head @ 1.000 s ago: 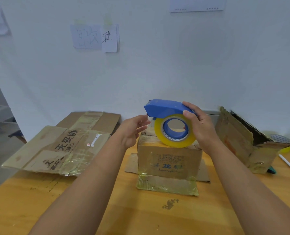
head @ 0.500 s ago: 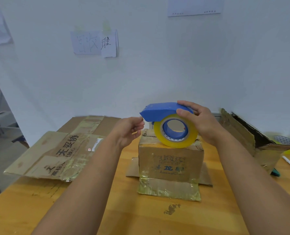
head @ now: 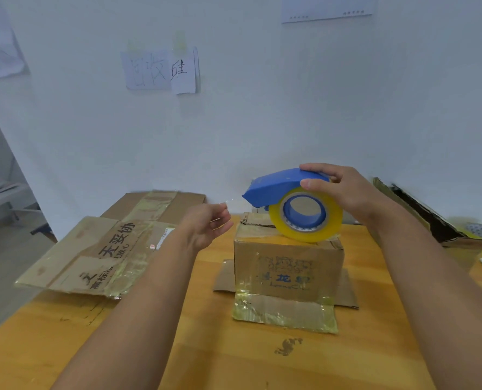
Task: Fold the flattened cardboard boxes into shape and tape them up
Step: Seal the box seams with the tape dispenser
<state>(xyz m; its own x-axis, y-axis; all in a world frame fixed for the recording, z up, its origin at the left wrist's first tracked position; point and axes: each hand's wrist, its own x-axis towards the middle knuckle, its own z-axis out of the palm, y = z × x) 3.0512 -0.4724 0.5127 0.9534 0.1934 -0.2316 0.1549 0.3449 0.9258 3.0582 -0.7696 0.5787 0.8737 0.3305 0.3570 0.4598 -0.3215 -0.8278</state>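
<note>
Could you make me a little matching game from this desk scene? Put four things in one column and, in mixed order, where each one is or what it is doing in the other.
Things:
1. tape dispenser
2. small box
3. flattened cardboard
4. left hand

Places or states:
A. lies flat at the left edge of the table
B. held by the right hand on top of the box
C. stands upright in the middle, bottom flaps spread out
D. hovers beside the box, gripping no box or tool

Pairs: 1-B, 2-C, 3-A, 4-D

Head-worn view, facing forward-down, close over table (head: pixel 65 347)
</note>
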